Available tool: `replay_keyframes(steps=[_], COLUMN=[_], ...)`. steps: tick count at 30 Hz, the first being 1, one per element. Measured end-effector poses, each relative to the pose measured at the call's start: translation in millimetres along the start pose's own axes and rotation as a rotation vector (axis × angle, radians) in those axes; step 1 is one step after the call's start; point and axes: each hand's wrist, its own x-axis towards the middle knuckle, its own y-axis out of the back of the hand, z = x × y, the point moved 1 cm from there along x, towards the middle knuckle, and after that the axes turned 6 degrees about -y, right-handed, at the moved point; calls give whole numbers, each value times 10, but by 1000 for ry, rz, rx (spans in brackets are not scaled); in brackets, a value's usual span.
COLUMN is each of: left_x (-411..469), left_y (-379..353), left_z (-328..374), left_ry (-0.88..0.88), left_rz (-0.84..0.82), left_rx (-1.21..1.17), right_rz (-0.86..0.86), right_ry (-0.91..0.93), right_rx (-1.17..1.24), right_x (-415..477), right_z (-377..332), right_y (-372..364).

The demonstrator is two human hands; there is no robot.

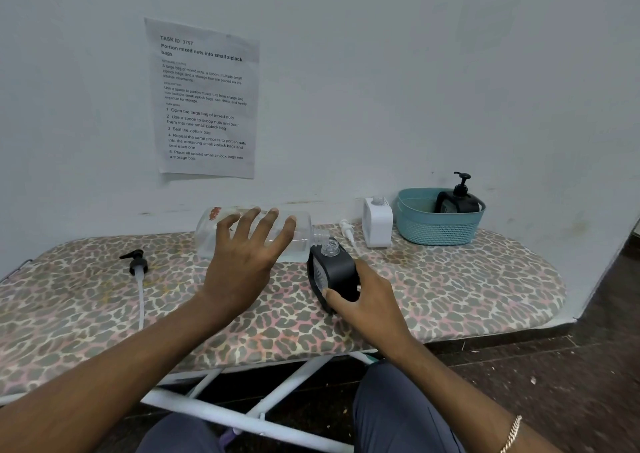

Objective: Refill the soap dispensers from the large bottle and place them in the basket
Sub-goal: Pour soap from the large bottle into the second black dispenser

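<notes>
Nearest my view: right hand (372,300) clasping black dispenser (332,272), cap off, upright on leopard-print board (450,296). Left hand (249,255) wrapped over large clear bottle (256,234), bottle horizontal, mouth just above dispenser opening. Black pump (136,263) lying loose at left. Farther: white pump (346,229), white dispenser (377,222), teal basket (436,230) holding second black dispenser (459,199). I note printed sheet (204,99) on wall.

left hand (247,262) fingers splayed, right hand (372,300) curled, gripping
</notes>
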Motion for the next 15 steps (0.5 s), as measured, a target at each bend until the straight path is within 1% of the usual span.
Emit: replay_keyframes(steps=[15], left_x=[2], left_y=[-13], left_z=[-6], left_ry=[-3], left_rz=[1], left_rx=[1], right_rz=[1], right_ry=[-1], right_rx=[-2], right_x=[0], right_z=[-1], right_y=[-1])
